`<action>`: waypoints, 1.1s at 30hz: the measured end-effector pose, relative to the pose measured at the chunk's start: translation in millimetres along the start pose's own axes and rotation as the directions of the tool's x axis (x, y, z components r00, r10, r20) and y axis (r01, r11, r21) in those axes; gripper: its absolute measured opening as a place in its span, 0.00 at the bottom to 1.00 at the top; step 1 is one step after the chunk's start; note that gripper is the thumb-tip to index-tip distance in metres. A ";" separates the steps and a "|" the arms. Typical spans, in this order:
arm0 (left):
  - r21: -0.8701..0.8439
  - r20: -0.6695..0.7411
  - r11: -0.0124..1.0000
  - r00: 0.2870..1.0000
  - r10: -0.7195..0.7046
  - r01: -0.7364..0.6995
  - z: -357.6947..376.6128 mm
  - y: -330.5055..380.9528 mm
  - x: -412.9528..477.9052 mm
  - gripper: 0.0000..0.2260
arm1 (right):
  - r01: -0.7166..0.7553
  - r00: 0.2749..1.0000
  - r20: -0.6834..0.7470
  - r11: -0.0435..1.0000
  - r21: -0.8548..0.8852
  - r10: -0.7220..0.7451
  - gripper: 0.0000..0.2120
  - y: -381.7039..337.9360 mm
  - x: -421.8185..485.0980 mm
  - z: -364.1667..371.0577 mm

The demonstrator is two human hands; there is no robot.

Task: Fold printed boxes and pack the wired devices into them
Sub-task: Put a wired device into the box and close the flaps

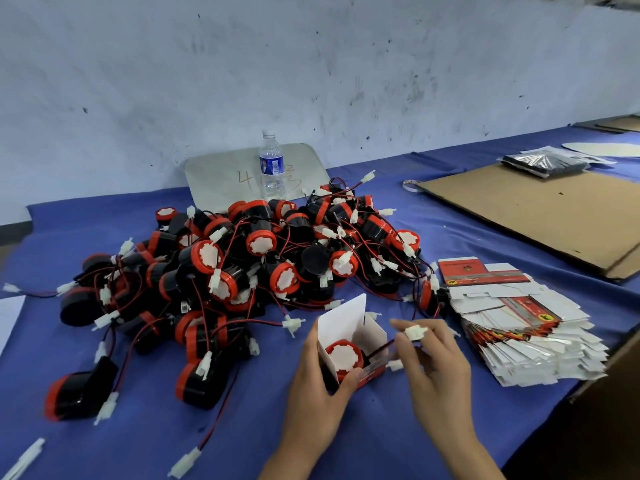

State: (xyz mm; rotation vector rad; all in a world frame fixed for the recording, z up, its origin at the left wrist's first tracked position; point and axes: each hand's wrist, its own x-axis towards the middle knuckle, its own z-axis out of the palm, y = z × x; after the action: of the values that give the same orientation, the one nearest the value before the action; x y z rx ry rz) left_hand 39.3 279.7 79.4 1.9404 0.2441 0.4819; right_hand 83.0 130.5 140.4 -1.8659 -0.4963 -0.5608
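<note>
My left hand [313, 386] grips a small folded box [349, 323], white inside and red outside, its top flap standing open. A red-and-black round device [343, 356] sits inside the box with its white face up. My right hand [436, 362] pinches that device's white plug [414, 332] just right of the box, the red and black wire running back into the box. A large pile of the same wired devices [242, 265] covers the blue table behind. A fanned stack of flat printed boxes [519, 320] lies to the right.
A water bottle [272, 166] stands on a grey sheet [221, 174] against the wall. Flat brown cardboard [533, 209] lies at the right, with black packets [543, 162] beyond it. Loose devices [79, 393] and plugs [185, 462] lie at the front left. The blue cloth [145, 452] covers the table.
</note>
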 end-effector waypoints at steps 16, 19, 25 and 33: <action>-0.005 0.001 0.998 0.998 0.058 -0.058 -0.6 6.1 -1.3 0.37 | -0.053 0.975 -0.208 0.992 0.110 0.075 0.25 7.3 -0.3 32.1; -0.019 0.010 0.998 0.998 0.066 -0.066 -1.4 8.0 -2.0 0.36 | 0.100 0.990 -0.084 0.982 -0.158 -0.114 0.23 15.7 -3.6 33.8; -0.036 0.032 0.998 0.998 0.058 -0.057 -2.2 9.4 -0.8 0.36 | 0.369 0.928 0.123 0.831 -0.416 -0.350 0.22 29.0 -5.7 28.2; -0.001 0.051 0.999 0.998 0.040 -0.040 -1.5 14.9 -1.4 0.41 | 0.418 0.894 0.412 0.663 -0.621 -0.177 0.29 9.6 17.9 19.8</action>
State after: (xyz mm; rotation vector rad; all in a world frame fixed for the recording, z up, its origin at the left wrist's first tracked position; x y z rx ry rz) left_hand 36.7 274.3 93.1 1.9580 0.1727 0.4583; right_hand 105.8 147.1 137.7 -2.6607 -0.9220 -0.7412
